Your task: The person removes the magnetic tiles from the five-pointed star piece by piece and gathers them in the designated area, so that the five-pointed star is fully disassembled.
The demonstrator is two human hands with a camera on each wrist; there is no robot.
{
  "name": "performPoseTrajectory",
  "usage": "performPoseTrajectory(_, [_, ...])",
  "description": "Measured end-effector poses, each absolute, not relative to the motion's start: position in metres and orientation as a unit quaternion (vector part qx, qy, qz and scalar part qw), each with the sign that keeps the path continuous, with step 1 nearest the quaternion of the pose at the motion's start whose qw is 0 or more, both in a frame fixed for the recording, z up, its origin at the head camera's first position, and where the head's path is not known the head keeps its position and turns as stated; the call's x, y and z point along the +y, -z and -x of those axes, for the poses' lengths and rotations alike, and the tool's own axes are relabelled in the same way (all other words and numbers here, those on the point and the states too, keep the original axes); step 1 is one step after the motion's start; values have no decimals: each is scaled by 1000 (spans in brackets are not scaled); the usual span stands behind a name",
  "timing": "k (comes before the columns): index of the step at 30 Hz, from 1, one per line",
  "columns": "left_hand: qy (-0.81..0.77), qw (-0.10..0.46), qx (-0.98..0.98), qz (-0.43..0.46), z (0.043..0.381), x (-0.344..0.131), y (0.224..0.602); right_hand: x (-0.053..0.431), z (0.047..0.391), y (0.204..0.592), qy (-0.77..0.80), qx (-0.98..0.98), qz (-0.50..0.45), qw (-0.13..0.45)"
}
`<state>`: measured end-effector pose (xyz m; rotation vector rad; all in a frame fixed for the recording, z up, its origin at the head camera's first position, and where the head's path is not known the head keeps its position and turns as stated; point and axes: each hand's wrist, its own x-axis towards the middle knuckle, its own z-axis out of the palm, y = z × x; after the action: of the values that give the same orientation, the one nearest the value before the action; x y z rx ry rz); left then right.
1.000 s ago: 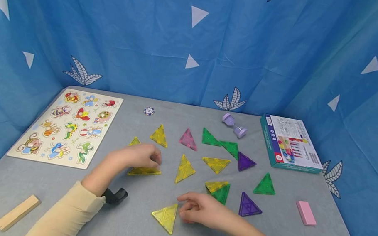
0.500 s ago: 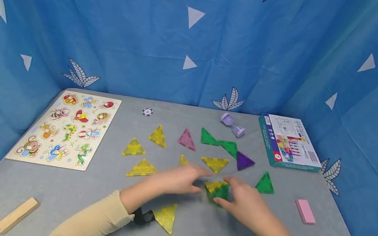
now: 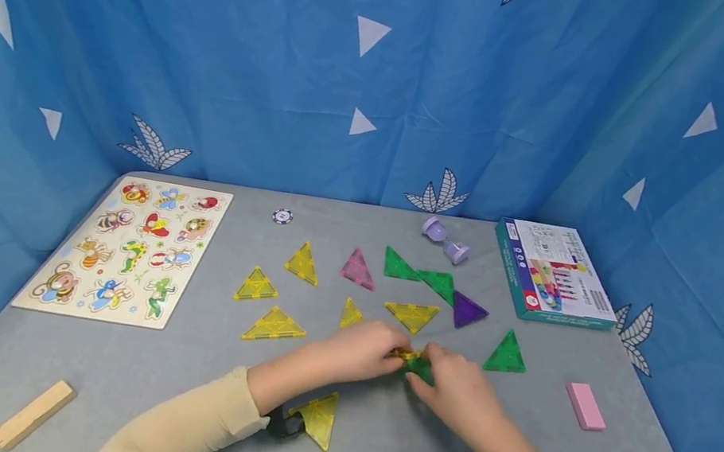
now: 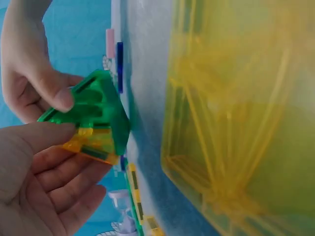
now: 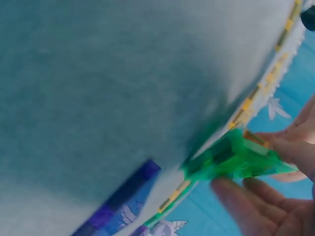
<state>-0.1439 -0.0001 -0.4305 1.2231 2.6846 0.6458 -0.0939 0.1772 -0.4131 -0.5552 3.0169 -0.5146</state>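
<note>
Both hands meet around a small standing shape of triangular magnetic tiles, a green tile (image 4: 96,101) joined to a yellow tile (image 4: 101,142). My left hand (image 3: 363,353) pinches it from the left, its thumb by the seam in the left wrist view. From the other side my right hand (image 3: 464,389) grips the green part, with thumb and fingers on it in the right wrist view. Fingers hide much of the shape in the head view. A loose yellow triangle tile (image 3: 321,419) lies under the left wrist. A purple tile (image 5: 123,201) lies near the right hand.
Several yellow tiles (image 3: 274,324) lie left of the hands. Behind are a pink tile (image 3: 357,269), green tiles (image 3: 401,265), a purple tile (image 3: 467,310) and an hourglass (image 3: 445,240). A puzzle board (image 3: 210,219), wooden block (image 3: 34,415), pink block (image 3: 585,406) and box (image 3: 556,272) stand around.
My left hand has left the yellow tiles at left and moved right. My right hand has moved up and right from beside the front yellow tile. Both now hold the green-and-yellow tile shape.
</note>
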Motion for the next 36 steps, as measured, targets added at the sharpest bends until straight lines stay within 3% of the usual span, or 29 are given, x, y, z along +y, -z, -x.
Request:
performPoseTrajectory(8, [-289,38,899,-327,130,-10,413,175,101,401,274,941,193,-39])
performPoseTrajectory(15, [-294,22,906,-304,128,-22,407,178,106,393,343,923,172,-12])
performPoseTrajectory(24, [-357,60,897,-252,131,-51,402,211,126,387,461,881,103,38])
performPoseTrajectory(27, [-372,60,896,-234,133,-60,400,220,133,396,501,856,93,88])
performPoseTrajectory(33, [-411,67,886,-202,134,-71,397,220,138,427,545,790,112,259])
performPoseTrajectory(36, [-418,72,882,-204,133,-71,398,215,139,439,549,770,107,307])
